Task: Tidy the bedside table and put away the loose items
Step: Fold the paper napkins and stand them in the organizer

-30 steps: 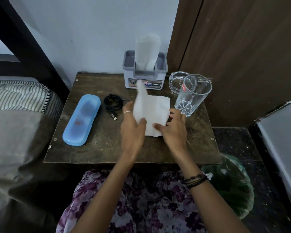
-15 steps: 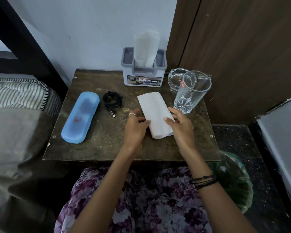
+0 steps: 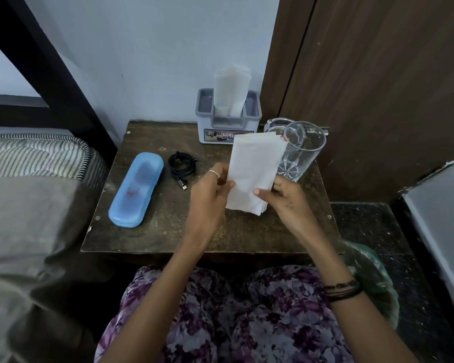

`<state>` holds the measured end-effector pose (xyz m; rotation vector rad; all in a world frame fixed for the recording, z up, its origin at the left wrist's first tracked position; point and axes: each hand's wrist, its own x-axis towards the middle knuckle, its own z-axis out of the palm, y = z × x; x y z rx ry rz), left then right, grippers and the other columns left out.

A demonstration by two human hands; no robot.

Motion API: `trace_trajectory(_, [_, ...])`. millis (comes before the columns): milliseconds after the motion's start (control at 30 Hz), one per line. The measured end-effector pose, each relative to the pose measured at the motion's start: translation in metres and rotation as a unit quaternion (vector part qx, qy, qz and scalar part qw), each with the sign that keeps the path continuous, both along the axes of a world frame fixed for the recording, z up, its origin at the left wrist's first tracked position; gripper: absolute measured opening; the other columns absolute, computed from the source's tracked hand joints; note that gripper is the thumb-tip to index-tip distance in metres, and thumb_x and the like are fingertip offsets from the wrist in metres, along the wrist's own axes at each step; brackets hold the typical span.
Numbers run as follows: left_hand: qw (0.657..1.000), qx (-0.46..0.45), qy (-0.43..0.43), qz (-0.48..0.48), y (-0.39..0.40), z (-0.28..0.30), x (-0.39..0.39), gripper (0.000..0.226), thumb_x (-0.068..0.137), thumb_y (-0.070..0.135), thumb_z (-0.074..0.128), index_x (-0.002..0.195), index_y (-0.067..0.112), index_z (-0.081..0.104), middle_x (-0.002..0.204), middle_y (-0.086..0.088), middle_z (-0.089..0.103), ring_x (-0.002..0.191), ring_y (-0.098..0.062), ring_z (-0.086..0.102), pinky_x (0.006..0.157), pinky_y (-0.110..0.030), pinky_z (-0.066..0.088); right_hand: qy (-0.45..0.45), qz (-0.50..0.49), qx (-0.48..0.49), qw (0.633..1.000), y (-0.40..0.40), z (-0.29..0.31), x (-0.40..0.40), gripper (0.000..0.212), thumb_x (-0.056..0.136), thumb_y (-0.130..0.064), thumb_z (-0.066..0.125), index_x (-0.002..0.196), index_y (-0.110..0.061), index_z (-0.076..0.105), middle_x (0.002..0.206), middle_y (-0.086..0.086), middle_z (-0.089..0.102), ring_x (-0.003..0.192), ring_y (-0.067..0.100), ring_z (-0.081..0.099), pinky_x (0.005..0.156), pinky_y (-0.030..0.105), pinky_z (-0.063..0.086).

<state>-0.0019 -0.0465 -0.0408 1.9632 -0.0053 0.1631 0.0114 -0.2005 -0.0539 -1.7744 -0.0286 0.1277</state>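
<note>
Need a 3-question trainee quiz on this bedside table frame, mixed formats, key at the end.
1. True or false: the folded white paper napkin is held by both the left hand and the right hand.
2. Which lies directly beside the long blue plastic case on the dark wooden bedside table? A) the coiled black charging cable B) the clear drinking glass C) a metal spoon
3. Fill in: the grey plastic napkin holder stands at the table's back edge, against the ____.

Key: 1 true; 2 A; 3 wall
</note>
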Motion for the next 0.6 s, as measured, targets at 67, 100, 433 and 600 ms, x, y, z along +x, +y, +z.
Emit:
trace_trajectory(67, [0.999, 0.031, -0.007, -0.003, 0.002, -0.005, -0.004, 0.019, 0.091, 0.004, 0.052, 0.107, 0.014, 0.056, 0.095, 0.007, 0.061, 0.082, -0.004, 0.057, 0.068, -0.010, 0.045, -0.026, 0.004, -0.067, 0.997, 0.003, -0.003, -0.004, 0.027, 0.088, -0.006, 0.060, 0.115, -0.007, 0.062, 0.108, 0.002, 0.067, 0.099, 0.013, 0.063, 0.081, 0.015, 0.050])
trace_trajectory(100, [0.999, 0.052, 0.007, -0.007, 0.004, -0.011, -0.006, 0.019, 0.091, 0.005, 0.052, 0.108, 0.012, 0.055, 0.097, 0.006, 0.061, 0.082, -0.006, 0.057, 0.068, -0.011, 0.046, -0.028, 0.015, -0.116, 0.993, 0.004, -0.007, -0.005, 0.028, 0.089, -0.008, 0.060, 0.117, -0.007, 0.061, 0.111, 0.003, 0.067, 0.101, 0.014, 0.063, 0.080, 0.017, 0.049])
trace_trajectory(433, [0.987, 0.160, 0.018, 0.025, 0.007, -0.019, 0.013, 0.020, 0.087, 0.005, 0.058, 0.107, 0.006, 0.061, 0.101, -0.006, 0.069, 0.083, -0.012, 0.058, 0.063, -0.017, 0.038, -0.074, 0.024, -0.273, 0.959, 0.016, 0.006, 0.017, 0.029, 0.091, -0.011, 0.058, 0.119, -0.006, 0.060, 0.115, 0.011, 0.067, 0.100, 0.022, 0.063, 0.087, 0.032, 0.050])
trace_trajectory(600, [0.980, 0.180, -0.058, 0.057, 0.019, 0.021, 0.076, 0.017, 0.085, 0.006, 0.060, 0.102, 0.006, 0.059, 0.097, -0.006, 0.068, 0.080, -0.016, 0.058, 0.061, -0.024, 0.043, -0.163, -0.008, -0.268, 0.950, 0.033, 0.048, 0.067, 0.031, 0.091, -0.007, 0.057, 0.121, -0.002, 0.058, 0.119, 0.012, 0.065, 0.103, 0.021, 0.062, 0.083, 0.014, 0.042])
